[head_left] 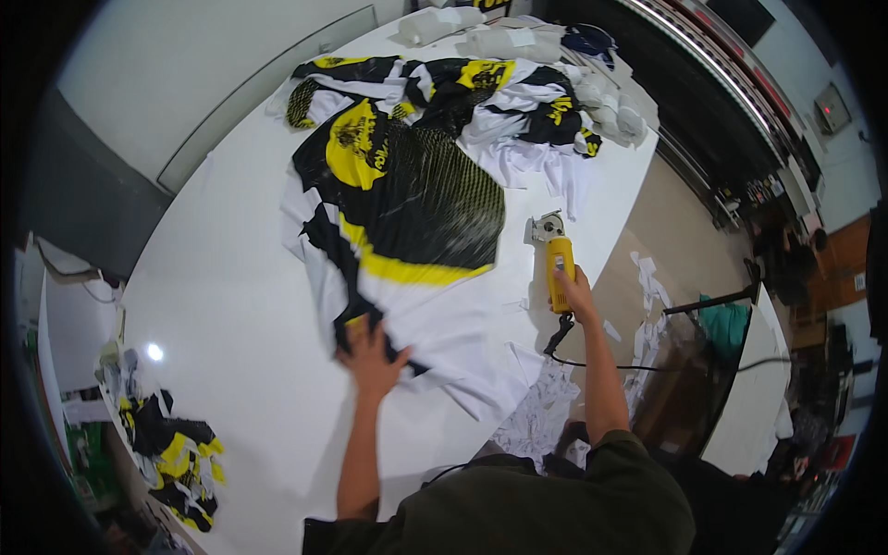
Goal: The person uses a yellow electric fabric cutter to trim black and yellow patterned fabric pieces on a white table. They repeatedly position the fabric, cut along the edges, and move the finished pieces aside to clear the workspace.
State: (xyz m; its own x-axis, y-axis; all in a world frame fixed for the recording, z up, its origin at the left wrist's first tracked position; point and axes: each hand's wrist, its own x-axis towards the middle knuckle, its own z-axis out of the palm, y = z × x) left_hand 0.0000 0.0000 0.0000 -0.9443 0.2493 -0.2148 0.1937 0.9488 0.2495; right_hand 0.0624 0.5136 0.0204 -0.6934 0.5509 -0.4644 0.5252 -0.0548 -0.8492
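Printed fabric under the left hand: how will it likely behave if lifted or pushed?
Probably floppy: the printed fabric lies in soft creases with uneven edges. Likely light for its spread, as it looks thin. Pushed, it may bunch rather than slide flat; its white part shows wrinkles beside the left hand.

The left hand (372,366) lies palm down, fingers spread and pointing forward, its left forearm (360,453) reaching almost straight ahead, while the right hand (577,294), farther forward, curls in a grip, its right forearm (601,379) slanting slightly inward
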